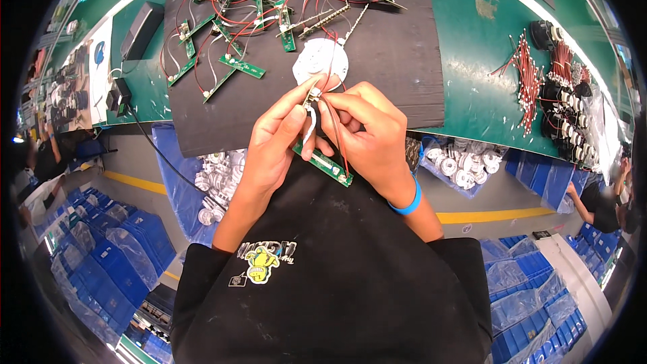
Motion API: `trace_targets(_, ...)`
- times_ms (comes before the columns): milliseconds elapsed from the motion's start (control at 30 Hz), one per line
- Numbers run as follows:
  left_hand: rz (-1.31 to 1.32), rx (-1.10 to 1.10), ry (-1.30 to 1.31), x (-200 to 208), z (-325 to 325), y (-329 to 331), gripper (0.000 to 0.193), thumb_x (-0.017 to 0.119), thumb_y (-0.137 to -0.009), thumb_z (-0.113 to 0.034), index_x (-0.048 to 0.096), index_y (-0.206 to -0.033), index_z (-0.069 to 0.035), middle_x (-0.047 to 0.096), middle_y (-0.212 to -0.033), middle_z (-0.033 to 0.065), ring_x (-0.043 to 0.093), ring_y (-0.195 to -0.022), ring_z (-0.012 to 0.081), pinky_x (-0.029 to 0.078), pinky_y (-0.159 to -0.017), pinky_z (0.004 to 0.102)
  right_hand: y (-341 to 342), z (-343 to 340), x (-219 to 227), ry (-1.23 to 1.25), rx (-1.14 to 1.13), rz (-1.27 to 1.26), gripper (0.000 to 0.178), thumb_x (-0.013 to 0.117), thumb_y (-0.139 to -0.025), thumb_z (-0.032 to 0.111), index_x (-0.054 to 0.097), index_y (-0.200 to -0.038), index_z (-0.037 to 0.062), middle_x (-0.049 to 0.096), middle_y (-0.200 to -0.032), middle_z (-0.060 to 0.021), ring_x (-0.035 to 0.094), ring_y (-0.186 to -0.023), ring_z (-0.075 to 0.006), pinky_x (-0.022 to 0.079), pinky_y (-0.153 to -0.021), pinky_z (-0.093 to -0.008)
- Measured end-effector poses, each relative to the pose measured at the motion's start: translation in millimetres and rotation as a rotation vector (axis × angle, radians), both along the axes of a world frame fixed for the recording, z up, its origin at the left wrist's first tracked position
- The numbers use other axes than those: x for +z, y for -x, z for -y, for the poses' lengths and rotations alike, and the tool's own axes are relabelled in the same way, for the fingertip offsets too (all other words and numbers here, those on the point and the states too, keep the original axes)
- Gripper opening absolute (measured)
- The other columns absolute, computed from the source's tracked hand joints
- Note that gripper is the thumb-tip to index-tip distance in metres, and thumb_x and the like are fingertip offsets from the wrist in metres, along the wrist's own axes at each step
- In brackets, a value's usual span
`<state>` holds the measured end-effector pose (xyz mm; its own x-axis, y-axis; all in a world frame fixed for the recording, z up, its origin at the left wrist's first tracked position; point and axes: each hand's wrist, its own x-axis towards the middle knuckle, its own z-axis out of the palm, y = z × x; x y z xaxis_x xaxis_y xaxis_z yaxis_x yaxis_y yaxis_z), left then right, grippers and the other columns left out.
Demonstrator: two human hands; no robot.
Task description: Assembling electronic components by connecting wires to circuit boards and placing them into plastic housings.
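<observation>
My left hand [278, 136] is closed, pinching the end of a small circuit board with a pale connector [315, 95] between thumb and fingers. Close against it, my right hand [369, 125] is closed too, its thumb and forefinger pressed together at a thin wire beside that connector. A green circuit board [330, 168] hangs below the fingers, near my shirt. A white wire [310, 123] and a red wire [342, 143] run down toward it. Just beyond my fingertips lies a round white plastic disc [321, 58] on the black mat [397, 47]. My fingers partly hide the joined parts.
Several wired green boards [242, 67] lie tangled at the mat's far side. On the green table [472, 61], red wire bundles [527, 81] and black-and-white round parts [573, 125] sit at right. Blue bins of white parts [465, 165] stand below the table edge.
</observation>
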<state>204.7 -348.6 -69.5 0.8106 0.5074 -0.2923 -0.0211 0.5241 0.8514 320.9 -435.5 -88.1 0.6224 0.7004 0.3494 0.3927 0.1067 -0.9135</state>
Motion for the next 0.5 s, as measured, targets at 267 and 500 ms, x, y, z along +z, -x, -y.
trace_targets(267, -0.018, 0.020, 0.019, 2, 2, 0, 0.046, 0.043, -0.098, -0.024, 0.040, -0.135, 0.002, 0.055, -0.125, 0.0120, 0.049, -0.057, 0.0070, 0.051, -0.060, 0.0224, -8, 4, -3, 0.062, 0.053, 0.129, 0.020, 0.070, -0.069, -0.003, 0.065, -0.087, 0.0022, 0.055, -0.070, -0.0053, 0.054, -0.054, -0.0148, 0.043, -0.047, -0.0261)
trace_targets(500, -0.064, 0.042, -0.009, 1, 4, -1, 0.046, 0.044, -0.098, -0.024, 0.040, -0.135, 0.002, 0.054, -0.126, 0.0120, 0.044, -0.053, 0.0045, 0.053, -0.060, 0.0253, -3, 0, -1, 0.003, 0.000, 0.025, 0.016, 0.074, -0.072, -0.001, 0.067, -0.086, 0.0003, 0.065, -0.076, -0.0086, 0.064, -0.061, -0.0142, 0.049, -0.051, -0.0238)
